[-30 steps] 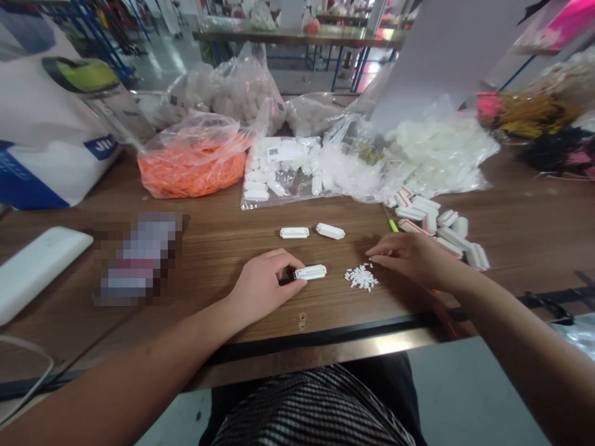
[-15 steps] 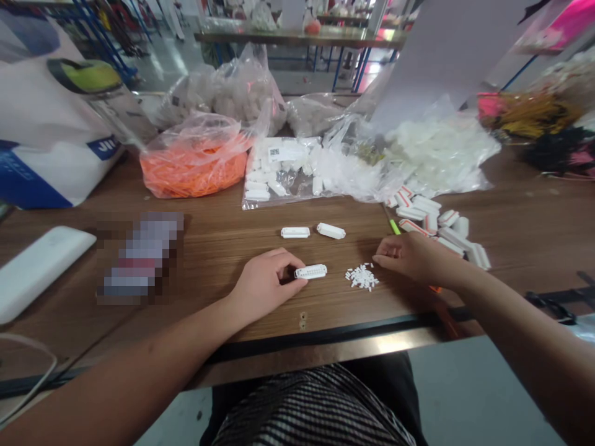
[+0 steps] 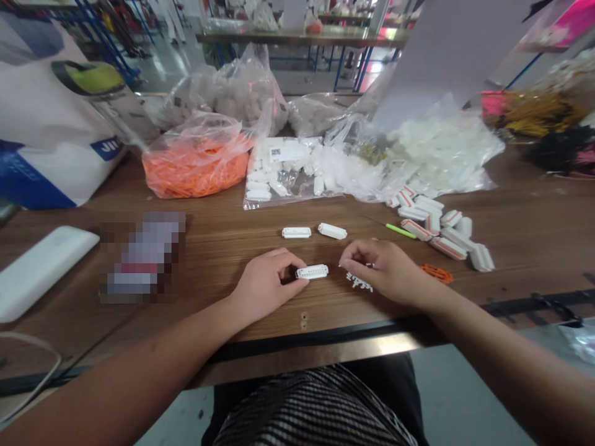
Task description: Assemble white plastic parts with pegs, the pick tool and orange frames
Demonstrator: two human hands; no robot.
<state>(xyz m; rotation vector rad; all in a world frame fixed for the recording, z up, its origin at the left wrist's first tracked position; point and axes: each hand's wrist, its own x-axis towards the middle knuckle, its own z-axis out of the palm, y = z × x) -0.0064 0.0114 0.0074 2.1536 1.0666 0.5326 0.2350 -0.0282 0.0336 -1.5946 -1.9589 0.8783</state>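
Between the thumb and fingers of my left hand (image 3: pixel 264 285) is the left end of a white connector housing (image 3: pixel 312 271), its face with rows of small holes turned up. My right hand (image 3: pixel 385 269) is over a small pile of white plastic pins (image 3: pixel 357 282) and hides part of it. Its thumb and forefinger are pinched together, with a tiny white bit at the tips, too small to make out fully. Just beyond my hands lie two more white housings, one straight (image 3: pixel 296 232) and one slightly turned (image 3: pixel 332 231).
On the right are a green-handled pick tool (image 3: pixel 400 231), a heap of white housings with orange strips (image 3: pixel 449 248) and some loose orange strips (image 3: pixel 436 273). Behind stand bags of orange parts (image 3: pixel 195 167) and white parts (image 3: pixel 279 167). A phone (image 3: pixel 146 254) and white power bank (image 3: pixel 44 272) lie left.
My right hand has moved left, from the right side of the pin pile to over it, toward the housing. The green tool and orange strips are now uncovered. My left hand stays put.
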